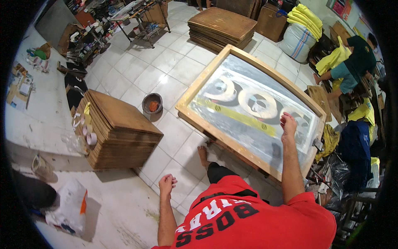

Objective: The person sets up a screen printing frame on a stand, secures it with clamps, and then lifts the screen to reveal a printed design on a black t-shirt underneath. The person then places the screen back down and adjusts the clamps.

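A large silk-screen frame (pixel 248 150) lies tilted in front of me on the right. Its wooden border holds a grey mesh with pale rounded shapes and a yellow strip of tape (pixel 236 117) across it. Above the right part of the mesh is my right hand (pixel 288 125), fingers loosely bent and nothing visible in them; whether it touches the mesh I cannot tell. Low on the left, over the tiled floor, hangs my left hand (pixel 167 183). Its fingers are slightly curled and apart, with no object showing between them.
Stacked brown boards (pixel 124 137) stand on the left, tape rolls (pixel 88 129) beside them. A dark bucket (pixel 152 103) with something orange sits between stack and frame. More boards (pixel 222 27) lie behind. At right are a white sack (pixel 296 43), yellow cloth, and another person (pixel 352 66).
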